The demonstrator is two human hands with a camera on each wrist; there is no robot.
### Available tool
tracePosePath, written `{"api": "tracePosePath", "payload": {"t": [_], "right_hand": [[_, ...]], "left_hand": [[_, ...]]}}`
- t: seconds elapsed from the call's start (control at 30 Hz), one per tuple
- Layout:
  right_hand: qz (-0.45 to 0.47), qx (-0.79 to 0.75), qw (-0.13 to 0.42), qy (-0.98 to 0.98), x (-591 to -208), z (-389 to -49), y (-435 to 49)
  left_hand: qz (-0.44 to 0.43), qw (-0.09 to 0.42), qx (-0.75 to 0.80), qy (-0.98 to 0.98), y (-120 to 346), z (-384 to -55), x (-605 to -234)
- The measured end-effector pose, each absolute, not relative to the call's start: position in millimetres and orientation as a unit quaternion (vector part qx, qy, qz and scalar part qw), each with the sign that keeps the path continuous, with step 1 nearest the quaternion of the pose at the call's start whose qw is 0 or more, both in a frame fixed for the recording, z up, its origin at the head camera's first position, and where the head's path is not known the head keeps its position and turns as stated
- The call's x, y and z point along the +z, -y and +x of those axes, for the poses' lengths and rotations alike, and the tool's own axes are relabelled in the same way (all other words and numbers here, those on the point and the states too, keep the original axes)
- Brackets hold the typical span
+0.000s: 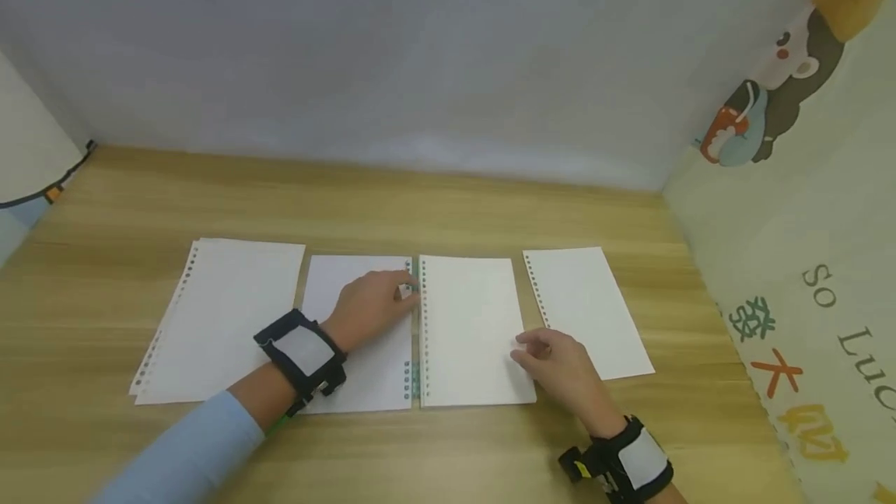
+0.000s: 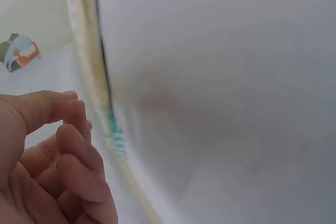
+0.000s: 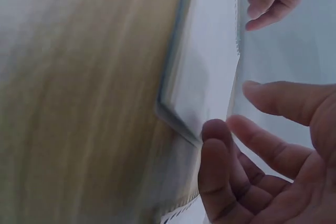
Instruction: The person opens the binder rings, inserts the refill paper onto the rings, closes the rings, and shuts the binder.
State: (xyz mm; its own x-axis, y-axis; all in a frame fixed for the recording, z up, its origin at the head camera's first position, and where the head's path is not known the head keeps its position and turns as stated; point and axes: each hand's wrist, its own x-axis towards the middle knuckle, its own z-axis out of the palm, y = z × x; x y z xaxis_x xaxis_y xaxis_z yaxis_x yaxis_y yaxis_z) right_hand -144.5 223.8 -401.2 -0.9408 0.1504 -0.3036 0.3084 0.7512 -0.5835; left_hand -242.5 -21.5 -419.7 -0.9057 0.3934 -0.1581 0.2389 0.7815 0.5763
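An open ring binder lies flat, its teal rings (image 1: 416, 383) between a left page (image 1: 364, 387) and a thicker right stack of punched sheets (image 1: 470, 317). My left hand (image 1: 374, 302) reaches over the left page, thumb and forefinger bent at the upper rings. In the left wrist view that hand (image 2: 58, 156) has loosely curled fingers with nothing visible held between them. My right hand (image 1: 560, 368) hovers at the right stack's outer edge, thumb and forefinger apart. The right wrist view shows the same hand (image 3: 262, 156) with bent fingers beside the binder's corner.
Several loose punched sheets (image 1: 224, 317) overlap at the left. Another punched sheet (image 1: 584, 309) lies at the right, partly behind my right hand. All rest on a wood-grain table (image 1: 350, 201). A grey backdrop (image 1: 392, 53) rises behind, and a printed cloth (image 1: 805, 232) borders the right side.
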Motion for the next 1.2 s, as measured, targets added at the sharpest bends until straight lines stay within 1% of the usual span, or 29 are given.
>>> {"api": "tracePosePath", "payload": {"t": [0.13,0.27,0.37,0.43,0.53,0.7,0.77,0.97,1.2], "right_hand": [[0.052,-0.324,0.08,-0.941,-404,-134,-219],[-0.08,-0.283,0.031,-0.955,-412,-123,-203],[-0.17,-0.233,-0.001,-0.957,-415,-118,-191],[-0.209,-0.197,-0.015,-0.958,-416,-115,-184],[-0.226,-0.166,-0.008,-0.96,-415,-113,-177],[-0.234,-0.139,0.018,-0.962,-414,-114,-170],[-0.241,-0.128,0.023,-0.962,-413,-115,-168],[-0.255,-0.094,0.021,-0.962,-410,-117,-163],[-0.272,-0.075,0.018,-0.959,-406,-118,-157]], "left_hand": [[0.209,0.16,0.28,-0.923,26,-224,-409],[0.236,0.188,0.276,-0.912,30,-200,-407],[0.246,0.19,0.262,-0.914,31,-191,-407],[0.248,0.185,0.256,-0.916,31,-188,-408],[0.247,0.18,0.258,-0.917,32,-184,-410],[0.248,0.192,0.267,-0.911,33,-181,-414],[0.253,0.186,0.265,-0.912,33,-180,-414],[0.267,0.158,0.254,-0.916,34,-181,-413],[0.263,0.151,0.258,-0.917,36,-181,-413]]}}
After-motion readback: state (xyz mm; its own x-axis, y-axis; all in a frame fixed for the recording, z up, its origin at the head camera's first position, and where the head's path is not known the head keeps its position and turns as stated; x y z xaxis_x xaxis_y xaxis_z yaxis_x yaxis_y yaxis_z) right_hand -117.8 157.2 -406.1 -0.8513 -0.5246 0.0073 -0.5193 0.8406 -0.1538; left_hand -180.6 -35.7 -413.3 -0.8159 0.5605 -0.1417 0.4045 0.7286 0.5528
